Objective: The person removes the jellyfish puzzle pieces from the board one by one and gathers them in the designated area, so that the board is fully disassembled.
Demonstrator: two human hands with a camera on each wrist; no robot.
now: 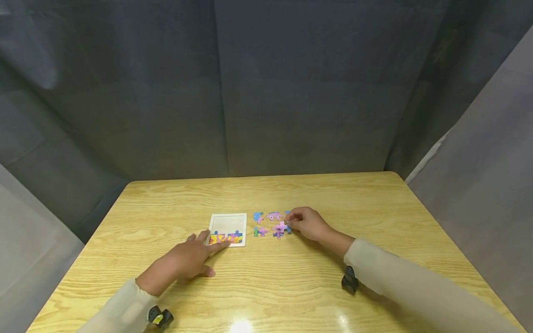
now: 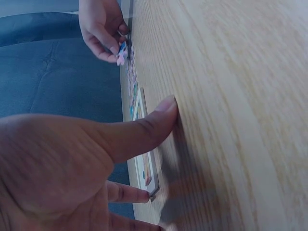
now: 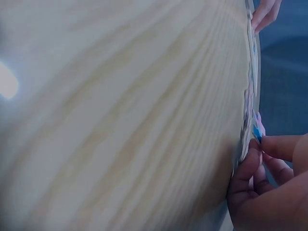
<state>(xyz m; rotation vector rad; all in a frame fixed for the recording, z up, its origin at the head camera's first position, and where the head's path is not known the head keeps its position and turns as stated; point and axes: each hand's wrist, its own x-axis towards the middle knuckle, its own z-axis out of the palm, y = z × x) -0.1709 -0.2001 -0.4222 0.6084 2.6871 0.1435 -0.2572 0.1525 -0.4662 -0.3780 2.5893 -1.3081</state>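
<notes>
My right hand (image 1: 310, 224) pinches a pink and blue jigsaw piece (image 1: 281, 225) between thumb and fingers, just over the loose pieces; the same jigsaw piece (image 2: 121, 57) shows raised off the table in the left wrist view. To the left lies a square puzzle tray (image 1: 229, 215) with a white rim. Along its near side sits a row of yellow, pink and blue pieces (image 1: 220, 238). My left hand (image 1: 189, 261) has its fingers extended, touching the tray's near left part, one finger over the row. Its thumb (image 2: 144, 132) stretches apart from the tray.
Several loose jigsaw pieces lie right of the tray, among them a blue corner piece (image 1: 257, 216), a pink piece (image 1: 275, 216) and a green and pink piece (image 1: 260, 231). A wooden table (image 1: 266, 286) carries everything. Dark curtains (image 1: 308, 92) hang behind it.
</notes>
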